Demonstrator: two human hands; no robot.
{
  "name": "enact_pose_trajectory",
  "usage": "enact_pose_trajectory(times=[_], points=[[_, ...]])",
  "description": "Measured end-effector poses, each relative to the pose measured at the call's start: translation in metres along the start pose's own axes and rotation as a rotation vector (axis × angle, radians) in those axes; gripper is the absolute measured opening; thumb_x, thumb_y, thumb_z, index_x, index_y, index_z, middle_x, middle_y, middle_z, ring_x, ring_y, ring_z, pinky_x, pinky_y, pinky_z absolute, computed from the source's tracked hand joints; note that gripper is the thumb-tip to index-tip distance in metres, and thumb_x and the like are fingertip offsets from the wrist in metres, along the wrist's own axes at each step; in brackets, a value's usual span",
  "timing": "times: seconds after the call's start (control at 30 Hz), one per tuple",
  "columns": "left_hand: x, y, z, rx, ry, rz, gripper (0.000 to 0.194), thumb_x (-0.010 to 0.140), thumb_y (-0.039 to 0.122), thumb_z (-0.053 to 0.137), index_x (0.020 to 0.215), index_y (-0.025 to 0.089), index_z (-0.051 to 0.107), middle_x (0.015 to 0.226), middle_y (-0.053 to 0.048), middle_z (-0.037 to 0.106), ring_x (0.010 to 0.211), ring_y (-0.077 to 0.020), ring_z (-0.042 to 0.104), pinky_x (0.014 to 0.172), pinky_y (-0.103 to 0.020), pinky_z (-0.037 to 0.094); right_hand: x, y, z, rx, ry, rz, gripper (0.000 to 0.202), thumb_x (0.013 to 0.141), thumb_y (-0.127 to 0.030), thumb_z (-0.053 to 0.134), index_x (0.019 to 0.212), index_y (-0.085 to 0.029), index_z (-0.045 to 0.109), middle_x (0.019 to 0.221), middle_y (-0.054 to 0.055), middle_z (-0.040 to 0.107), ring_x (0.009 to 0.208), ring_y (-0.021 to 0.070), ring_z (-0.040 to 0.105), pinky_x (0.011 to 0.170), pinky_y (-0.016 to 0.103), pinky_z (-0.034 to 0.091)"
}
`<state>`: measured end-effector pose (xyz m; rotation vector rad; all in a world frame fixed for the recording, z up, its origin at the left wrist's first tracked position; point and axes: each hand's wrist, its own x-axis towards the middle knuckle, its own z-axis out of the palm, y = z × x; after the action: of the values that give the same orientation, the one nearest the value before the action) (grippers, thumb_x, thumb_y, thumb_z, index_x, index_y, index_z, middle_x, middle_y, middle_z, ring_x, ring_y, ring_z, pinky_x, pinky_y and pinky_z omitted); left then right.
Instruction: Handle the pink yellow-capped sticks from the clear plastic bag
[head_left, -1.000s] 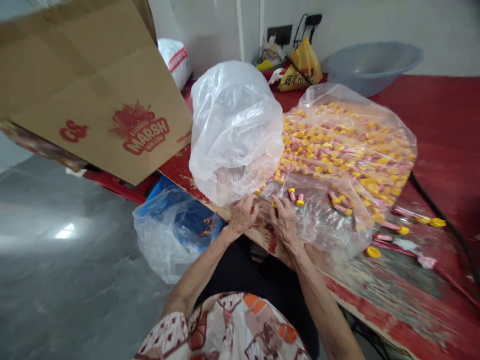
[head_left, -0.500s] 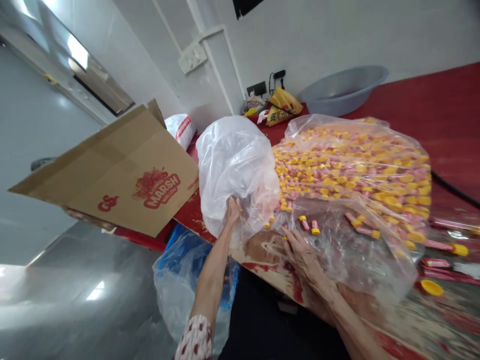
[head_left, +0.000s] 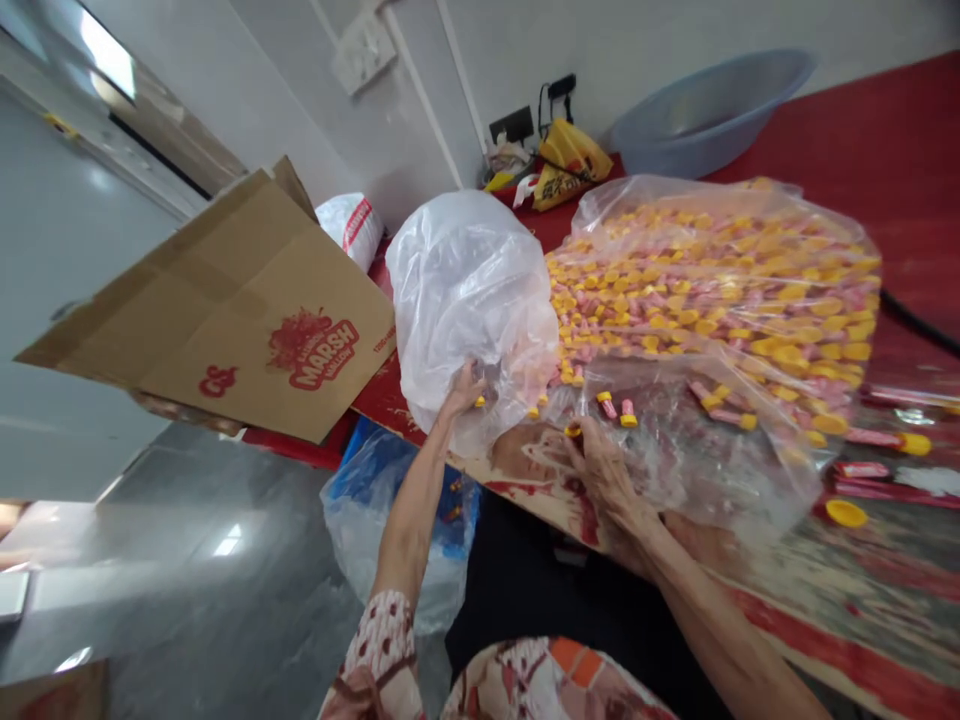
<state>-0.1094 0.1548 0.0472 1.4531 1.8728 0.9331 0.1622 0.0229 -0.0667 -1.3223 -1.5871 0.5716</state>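
Note:
My left hand (head_left: 463, 390) reaches to the mouth of a cloudy white plastic bag (head_left: 465, 270), its fingers slightly apart. A small yellow-capped piece shows right beside its palm. At the table edge, my right hand (head_left: 606, 470) pinches a small yellow-capped tube (head_left: 574, 430), with most of the tube hidden by the fingers. Two pink tubes with yellow caps (head_left: 628, 412) lie just beyond that hand. A large clear bag (head_left: 697, 490) spreads to the right, and a heap of pink tubes with yellow caps (head_left: 697, 290) fills its far part.
A printed cardboard box (head_left: 255, 310) stands tilted at the left. A blue-lined clear bag (head_left: 367, 520) hangs below the table edge. Behind are a grey-blue basin (head_left: 705, 115), a yellow bag (head_left: 570, 160) and a white sack (head_left: 351, 230). A loose yellow cap (head_left: 846, 513) lies at the right.
My right fingers have closed on a yellow-capped tube near the table edge. A yellow-capped piece now shows beside my left hand at the white bag. The view has tilted down.

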Motion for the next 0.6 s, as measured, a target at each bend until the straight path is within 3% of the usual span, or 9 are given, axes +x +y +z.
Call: enact_pose_trajectory(times=[0.07,0.23,0.37,0.47,0.6], points=[[-0.017,-0.006,0.0,-0.026,-0.019,-0.028,0.028,0.087,0.014,0.08,0.114,0.021,0.075,0.109,-0.003,0.077,0.104,-0.0211,0.073,0.101,-0.034,0.059,0.001,-0.003,-0.001,0.04,0.012,-0.008,0.024,0.113,-0.048,0.052,0.11,-0.029,0.067,0.096,0.009,0.075,0.083,0.0301,0.073,0.082,0.045,0.066],[-0.06,-0.009,0.003,-0.194,0.072,-0.142,0.035,0.092,0.034,0.09,0.119,0.021,0.072,0.091,0.003,0.067,0.075,-0.0139,0.063,0.072,-0.024,0.052,0.01,-0.011,-0.008,0.037,0.016,-0.002,0.034,0.112,-0.057,0.046,0.096,-0.03,0.059,0.092,0.009,0.074,0.084,0.0287,0.071,0.078,0.042,0.059],[-0.097,0.0,0.014,-0.562,0.129,-0.2,0.05,0.086,0.047,0.098,0.117,0.022,0.068,0.093,0.002,0.074,0.063,-0.0091,0.058,0.059,-0.021,0.044,0.017,-0.027,-0.017,0.181,0.07,0.183,0.046,0.106,-0.074,0.056,0.096,-0.029,0.057,0.09,0.008,0.077,0.084,0.0288,0.075,0.08,0.042,0.061],[-0.124,0.011,0.036,-0.748,0.044,-0.228,0.058,0.077,0.05,0.105,0.111,0.021,0.068,0.085,0.005,0.072,0.059,-0.0078,0.057,0.055,-0.02,0.044,0.019,-0.043,-0.023,0.416,0.158,0.338,0.05,0.102,-0.078,0.067,0.099,-0.029,0.055,0.09,0.005,0.079,0.078,0.0251,0.074,0.079,0.039,0.062],[-0.158,0.025,0.08,-0.812,-0.122,-0.302,0.062,0.071,0.053,0.11,0.106,0.02,0.071,0.076,0.007,0.069,0.054,-0.0078,0.058,0.049,-0.019,0.043,0.023,-0.053,-0.029,0.565,0.264,0.384,0.057,0.096,-0.083,0.071,0.093,-0.031,0.048,0.077,-0.001,0.07,0.063,0.0199,0.063,0.074,0.036,0.06]])
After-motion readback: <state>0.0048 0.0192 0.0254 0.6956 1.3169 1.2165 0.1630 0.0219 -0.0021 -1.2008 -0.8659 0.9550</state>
